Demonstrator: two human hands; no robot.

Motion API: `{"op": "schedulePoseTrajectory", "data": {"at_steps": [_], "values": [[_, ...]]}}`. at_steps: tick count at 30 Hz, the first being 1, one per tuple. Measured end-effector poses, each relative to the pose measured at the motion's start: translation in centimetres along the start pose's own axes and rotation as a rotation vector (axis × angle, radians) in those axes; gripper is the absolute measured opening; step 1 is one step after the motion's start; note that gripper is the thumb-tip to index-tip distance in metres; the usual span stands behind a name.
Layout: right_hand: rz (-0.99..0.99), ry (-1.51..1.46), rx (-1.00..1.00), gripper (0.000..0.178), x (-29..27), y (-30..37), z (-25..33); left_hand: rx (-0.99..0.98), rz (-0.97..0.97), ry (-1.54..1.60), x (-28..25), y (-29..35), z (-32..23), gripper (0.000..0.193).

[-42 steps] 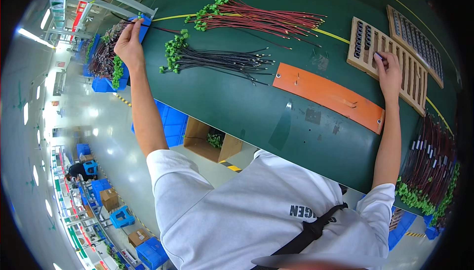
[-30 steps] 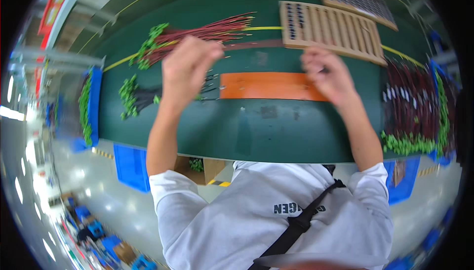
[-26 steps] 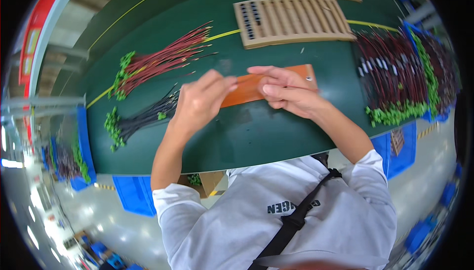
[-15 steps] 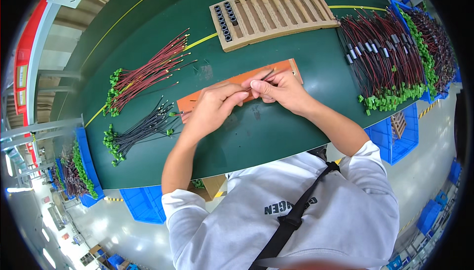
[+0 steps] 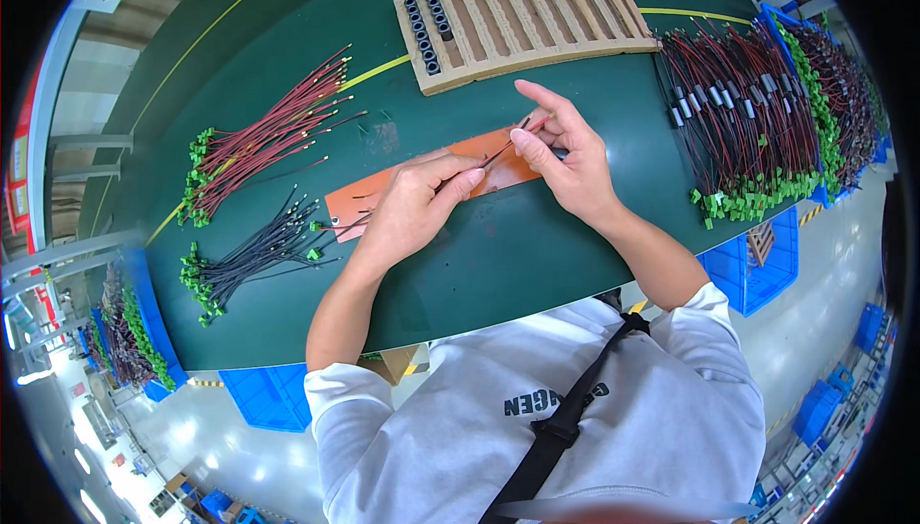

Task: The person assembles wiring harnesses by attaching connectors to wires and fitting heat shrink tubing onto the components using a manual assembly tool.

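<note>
Some thin red and black wires [image 5: 494,154] stretch between the left hand [image 5: 427,190] and the right hand [image 5: 563,154], above a long orange strip [image 5: 515,167]. The left grip pinches them; the right grip nips them between thumb and finger, seemingly to steady the ends. Leftward on the green bench [image 5: 479,265], a red wire bundle [image 5: 273,136] and a black wire bundle [image 5: 254,260] point their green connectors left, probably for easy picking. Farther off lies a tan slotted wooden tray [image 5: 525,62]. Dark block lettering [image 5: 530,403], partly strap-covered, marks the white shirt [image 5: 460,419]; no wire labels are readable
</note>
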State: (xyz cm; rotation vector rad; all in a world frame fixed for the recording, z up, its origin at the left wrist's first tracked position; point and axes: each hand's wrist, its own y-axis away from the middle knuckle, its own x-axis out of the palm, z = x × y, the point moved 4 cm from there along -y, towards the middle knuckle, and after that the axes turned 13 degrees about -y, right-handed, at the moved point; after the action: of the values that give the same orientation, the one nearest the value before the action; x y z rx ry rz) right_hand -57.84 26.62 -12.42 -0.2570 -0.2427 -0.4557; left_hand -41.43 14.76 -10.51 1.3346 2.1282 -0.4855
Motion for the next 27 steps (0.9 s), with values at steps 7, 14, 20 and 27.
{"op": "schedulePoseTrajectory", "data": {"at_steps": [7,14,20,27], "values": [[0.02,0.006,0.085,0.047,0.1,-0.1,0.0,-0.007,0.031,0.038,0.3,-0.1,-0.3,0.022],[0.071,-0.329,0.064,0.031,-2.0,-0.6,-1.2,0.001,-0.052,0.037,0.3,0.0,0.2,0.018],[-0.1,-0.59,0.239,0.028,-4.1,-1.4,-0.7,-0.105,-0.108,0.078,-0.3,0.1,0.7,0.017],[-0.28,-0.599,0.331,0.024,-1.9,-1.8,-0.4,-0.122,-0.187,0.105,-0.5,-0.2,0.9,0.015]]}}
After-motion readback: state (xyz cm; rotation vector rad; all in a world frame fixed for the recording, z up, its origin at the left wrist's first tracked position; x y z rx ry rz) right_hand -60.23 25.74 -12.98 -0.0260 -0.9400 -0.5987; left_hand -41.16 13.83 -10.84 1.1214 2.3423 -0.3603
